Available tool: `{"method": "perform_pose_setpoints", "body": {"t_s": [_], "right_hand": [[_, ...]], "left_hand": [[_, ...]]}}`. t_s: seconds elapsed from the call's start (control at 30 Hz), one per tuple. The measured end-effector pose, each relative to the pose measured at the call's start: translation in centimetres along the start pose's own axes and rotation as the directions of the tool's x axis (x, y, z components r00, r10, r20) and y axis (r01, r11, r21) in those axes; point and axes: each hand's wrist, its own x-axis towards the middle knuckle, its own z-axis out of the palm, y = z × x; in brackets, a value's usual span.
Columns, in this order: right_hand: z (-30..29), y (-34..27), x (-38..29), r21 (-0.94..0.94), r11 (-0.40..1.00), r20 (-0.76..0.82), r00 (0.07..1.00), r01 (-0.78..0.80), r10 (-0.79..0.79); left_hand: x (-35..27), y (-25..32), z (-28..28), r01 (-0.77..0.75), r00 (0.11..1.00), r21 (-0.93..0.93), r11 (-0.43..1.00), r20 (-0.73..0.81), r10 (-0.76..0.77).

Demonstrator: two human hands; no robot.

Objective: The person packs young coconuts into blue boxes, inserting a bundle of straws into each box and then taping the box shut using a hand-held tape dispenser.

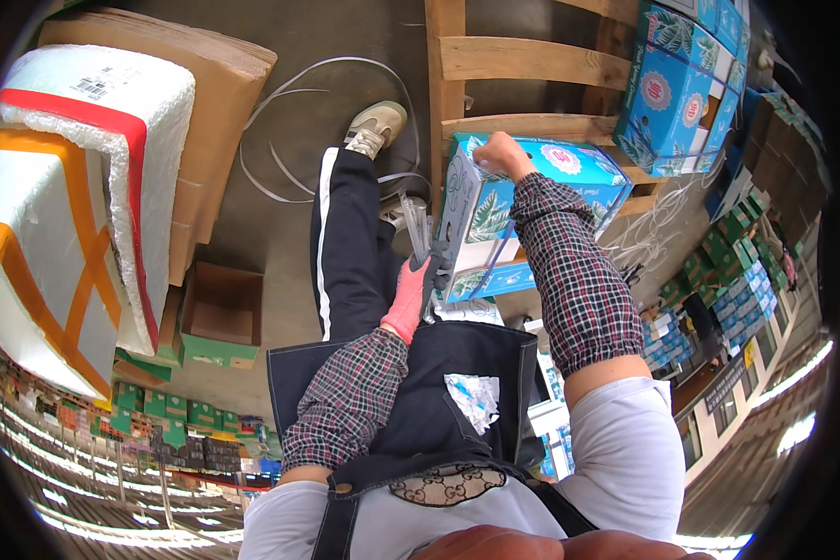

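Observation:
A blue printed carton (pixel 490 206) with palm leaf pictures and a dark strap round it stands in front of me, beside a wooden pallet. My bare right hand (pixel 502 155) rests on its top near the left corner, fingers bent; what the fingertips hold, if anything, cannot be told. In my left hand (pixel 414 287), which wears a pink and grey work glove, is a bundle of clear plastic pieces (pixel 416 227) pointing away from me. The gloved fingers are at the carton's near left side. Crumpled white and blue wrapping (pixel 474 399) sticks out of the apron pocket.
The wooden pallet (pixel 532 59) lies ahead, with strapped blue cartons (pixel 672 91) at its right. Loose white strapping (pixel 329 63) loops over the floor near my shoe. Foam boxes (pixel 161 91) and flattened cardboard (pixel 231 56) stand left, by an open green carton (pixel 222 343). More strapping lies right.

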Motion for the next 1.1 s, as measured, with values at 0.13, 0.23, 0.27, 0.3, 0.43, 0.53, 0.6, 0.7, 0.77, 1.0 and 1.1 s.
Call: {"method": "perform_pose_setpoints", "body": {"t_s": [0.13,0.23,0.27,0.3,0.43,0.53,0.6,0.7,0.77,1.0,1.1], "right_hand": [[1.2,1.5,1.0,0.019,0.998,-0.051,0.997,0.053,-0.052],[1.8,1.8,1.2,0.017,0.998,-0.114,0.992,0.057,-0.054],[1.8,1.9,1.3,0.011,0.999,-0.127,0.991,0.043,-0.041],[1.6,2.0,1.4,0.060,0.997,-0.092,0.995,0.055,-0.049],[1.8,2.6,1.9,0.104,0.992,-0.061,0.996,0.070,-0.064],[2.0,2.4,1.8,0.101,0.993,-0.064,0.997,0.054,-0.048],[2.1,2.4,1.8,0.084,0.995,-0.069,0.997,0.045,-0.039],[2.4,1.8,1.6,0.039,0.999,-0.101,0.995,0.001,0.002],[1.3,0.0,-0.1,0.055,0.996,-0.117,0.990,-0.073,0.079],[0.5,3.7,0.3,0.291,0.933,-0.058,0.978,0.210,-0.202],[0.8,4.4,-0.8,-0.045,0.856,-0.189,0.837,0.516,-0.514]], "left_hand": [[-0.4,0.5,0.5,0.004,1.000,-0.003,1.000,-0.010,-0.004],[-0.4,0.8,0.5,0.000,1.000,-0.008,1.000,0.018,0.000],[-0.4,0.8,0.7,-0.008,1.000,-0.009,1.000,0.014,0.008],[-0.6,0.9,0.8,-0.015,1.000,-0.011,1.000,0.007,0.015],[0.1,0.4,0.6,-0.044,0.999,-0.015,0.999,0.023,0.044],[-0.1,0.2,0.5,-0.012,1.000,-0.024,1.000,0.005,0.013],[-0.3,0.4,0.5,-0.007,1.000,-0.027,1.000,0.012,0.007],[-0.3,0.1,0.7,-0.011,1.000,-0.004,1.000,-0.004,0.011],[-0.2,-0.2,0.3,-0.025,0.999,0.007,1.000,-0.023,0.025],[-0.2,-0.1,0.5,-0.031,0.999,-0.005,1.000,0.021,0.031],[-0.5,-0.2,0.4,-0.004,1.000,-0.027,1.000,0.025,0.004]]}}
